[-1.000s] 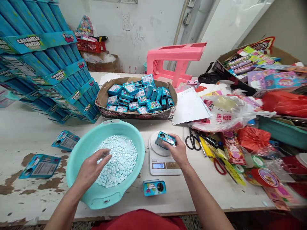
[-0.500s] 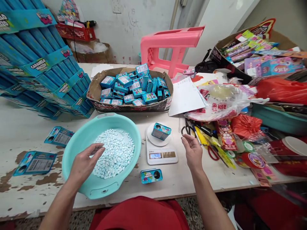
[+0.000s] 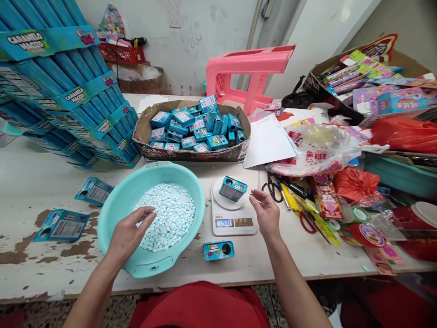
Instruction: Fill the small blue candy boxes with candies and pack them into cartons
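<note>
My left hand (image 3: 131, 230) hovers over the turquoise basin (image 3: 112, 200), thumb and fingertips drawn close together; anything between them is hidden. Small pale-blue candies (image 3: 170, 214) cover the basin's bottom. My right hand (image 3: 266, 212) is just right of the scale, fingers loosely curled, thumb apart, nothing visible in it. On the white kitchen scale (image 3: 235, 223) stands a blue candy box (image 3: 233, 188) with a round hole in its top; the display is lit. A second blue box (image 3: 219, 250) with a dark hole stands in front of the scale.
Two blue boxes lie left of the basin, one nearer the edge (image 3: 61, 225). Behind is a carton (image 3: 191, 155) of blue boxes. Stacked display trays (image 3: 75, 95) rise at left, a pink stool (image 3: 249, 68) at back. Scissors (image 3: 272, 189), pens and bags clutter the right.
My right hand has moved left, closer to the box on the scale. My left hand stays over the basin in much the same pose. The camera view has shifted slightly.
</note>
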### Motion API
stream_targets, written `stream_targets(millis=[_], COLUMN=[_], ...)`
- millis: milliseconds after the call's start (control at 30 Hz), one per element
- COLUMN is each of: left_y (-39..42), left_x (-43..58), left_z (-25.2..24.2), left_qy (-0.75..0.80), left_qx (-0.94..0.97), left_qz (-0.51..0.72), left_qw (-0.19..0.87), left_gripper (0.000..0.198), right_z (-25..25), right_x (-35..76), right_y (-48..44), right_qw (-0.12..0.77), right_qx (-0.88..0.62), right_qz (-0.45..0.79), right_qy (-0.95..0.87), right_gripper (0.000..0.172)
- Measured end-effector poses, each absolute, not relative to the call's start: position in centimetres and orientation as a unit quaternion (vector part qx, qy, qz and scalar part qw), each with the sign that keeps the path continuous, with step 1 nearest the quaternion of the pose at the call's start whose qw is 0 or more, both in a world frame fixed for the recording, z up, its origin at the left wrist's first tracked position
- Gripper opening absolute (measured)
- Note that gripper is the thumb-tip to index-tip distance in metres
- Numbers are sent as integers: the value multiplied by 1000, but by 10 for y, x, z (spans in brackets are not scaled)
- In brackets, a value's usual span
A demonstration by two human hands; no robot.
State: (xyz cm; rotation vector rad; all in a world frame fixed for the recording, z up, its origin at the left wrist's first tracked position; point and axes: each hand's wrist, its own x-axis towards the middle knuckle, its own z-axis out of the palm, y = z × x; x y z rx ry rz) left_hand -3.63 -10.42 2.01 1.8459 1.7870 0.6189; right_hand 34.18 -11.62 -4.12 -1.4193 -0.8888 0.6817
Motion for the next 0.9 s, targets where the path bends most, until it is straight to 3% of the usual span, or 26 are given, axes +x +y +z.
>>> stream_targets(millis=[133, 300, 467, 600, 733, 900], left_y=[-104, -100, -85, -74, -74, -81], left_x=[-30, 0, 35, 50, 52, 43], left_z=[21, 28, 36, 39, 39, 36], left_qy=[658, 619, 473, 431, 407, 458], left_qx=[656, 451, 158, 76, 71, 167], left_qz=[239, 381, 504, 531, 539, 500], left_qw=[283, 517, 705, 726, 734, 716], left_gripper=[38, 45, 41, 33, 19, 28], right_z=[-44, -6, 50, 50, 38, 44], right_x=[324, 294, 253, 227, 222, 233], right_y=[-94, -78, -78, -73, -72, -80], right_qw=[594, 552, 459, 370, 396, 436], right_qx=[-614, -593, -460, -421, -442, -464], right_qz=[313, 282, 144, 75, 71, 134], right_qy=[-416, -514, -746, -824, -802, -759], right_gripper=[56, 33, 39, 50, 43, 35])
